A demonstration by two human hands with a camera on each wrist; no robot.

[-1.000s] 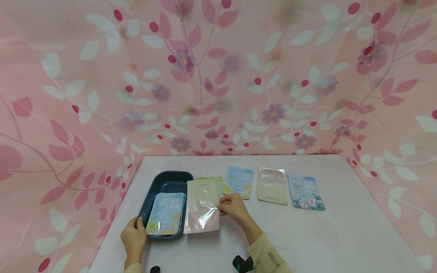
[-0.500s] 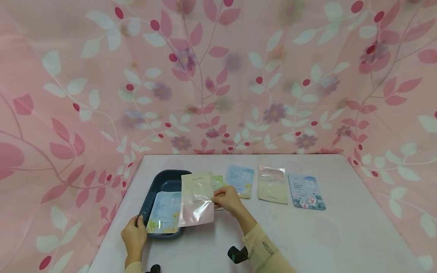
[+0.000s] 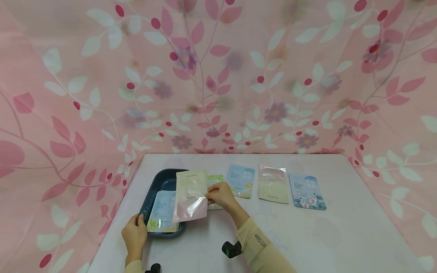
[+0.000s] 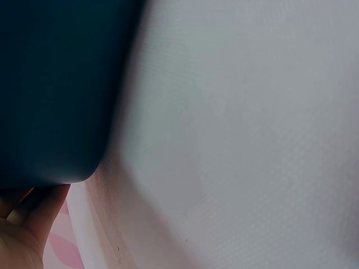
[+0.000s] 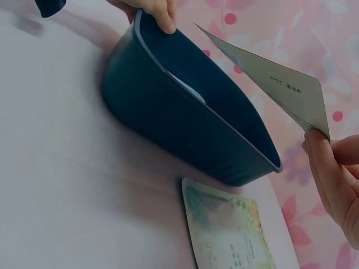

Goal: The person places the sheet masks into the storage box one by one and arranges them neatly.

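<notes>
A dark blue tray (image 3: 155, 185) stands at the table's left, with a light blue sachet (image 3: 163, 216) lying in it. My left hand (image 3: 134, 234) grips the tray's near left corner; its fingers (image 4: 25, 216) touch the tray wall (image 4: 56, 89). My right hand (image 3: 219, 196) pinches the right edge of a cream and pink sachet (image 3: 189, 195), held tilted over the tray's right rim. In the right wrist view that sachet (image 5: 275, 84) hangs above the tray (image 5: 185, 120), and the right fingers (image 5: 331, 174) pinch its corner.
A green sachet (image 3: 214, 181) lies just right of the tray, seen close up as the green sachet (image 5: 230, 232). Further right lie a blue sachet (image 3: 241, 180), a beige sachet (image 3: 272, 184) and a dark blue flowered sachet (image 3: 307, 191). Pink leaf-patterned cloth surrounds the white table (image 3: 341, 235).
My right hand has lifted the cream and pink sachet and carried it left, from beside the tray to over its right rim. The left hand has stayed on the tray's corner.
</notes>
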